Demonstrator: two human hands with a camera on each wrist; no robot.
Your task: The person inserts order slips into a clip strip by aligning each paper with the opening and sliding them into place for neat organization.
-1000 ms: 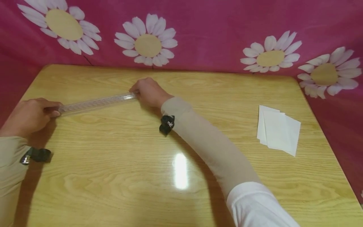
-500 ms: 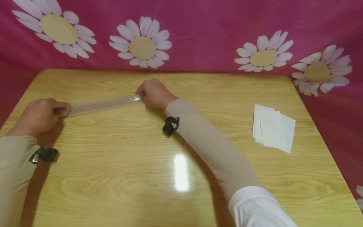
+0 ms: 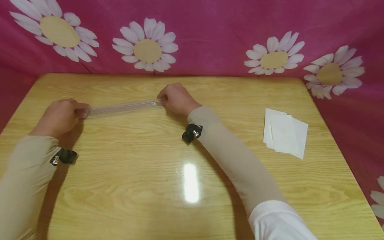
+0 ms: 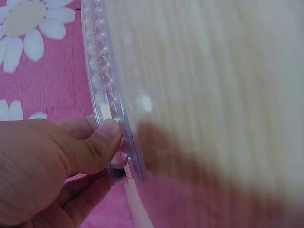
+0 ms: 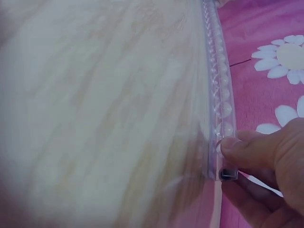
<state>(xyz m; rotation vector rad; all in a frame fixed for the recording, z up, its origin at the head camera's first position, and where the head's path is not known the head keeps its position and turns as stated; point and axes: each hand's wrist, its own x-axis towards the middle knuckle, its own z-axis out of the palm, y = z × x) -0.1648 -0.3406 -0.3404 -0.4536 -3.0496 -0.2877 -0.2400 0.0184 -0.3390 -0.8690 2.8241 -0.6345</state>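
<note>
A long, narrow clear plastic case (image 3: 124, 107) is held up between both hands over the far left part of the table. Rows of rounded clear bumps run along it, plain in the left wrist view, where the plastic (image 4: 100, 61) curves upward. My left hand (image 3: 60, 117) pinches its left end, thumb on the near face. At the other end my right hand (image 3: 179, 99) pinches the plastic (image 5: 222, 90) between thumb and fingers. A small dark spot shows near each gripped end in the wrist views. What the case contains cannot be told.
Several overlapping white paper sheets (image 3: 286, 133) lie on the right of the wood-grain table (image 3: 144, 186). A pink cloth (image 3: 210, 40) with large daisies hangs behind and beside it. Black camera mounts (image 3: 192, 133) sit on both sleeved wrists.
Both hands have shifted right with the clear plastic case still held between them, and the left hand has risen slightly. The paper sheets appear a little further left as the head view shifts.
</note>
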